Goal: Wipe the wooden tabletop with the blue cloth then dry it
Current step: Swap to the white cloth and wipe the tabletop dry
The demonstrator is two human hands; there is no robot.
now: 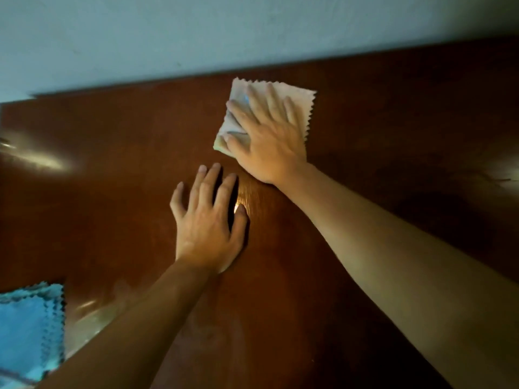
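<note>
Worktop (pixel 379 130) bore both spread hands: right hand (pixel 269 136) flat on white cloth (pixel 302 96), left hand (pixel 207 220) beside it; blue cloth (pixel 28 327) lay well left.

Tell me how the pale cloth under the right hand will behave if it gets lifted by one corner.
The pale cloth looks thin and folded, with zigzag-cut edges, so it would probably droop and unfold rather than hold its shape. It is likely very light. Under the flat right hand it should slide easily on the glossy wooden tabletop.

pale blue-grey wall (pixel 140 37) behind table's far edge; surface smooth, lightly marked.
</note>
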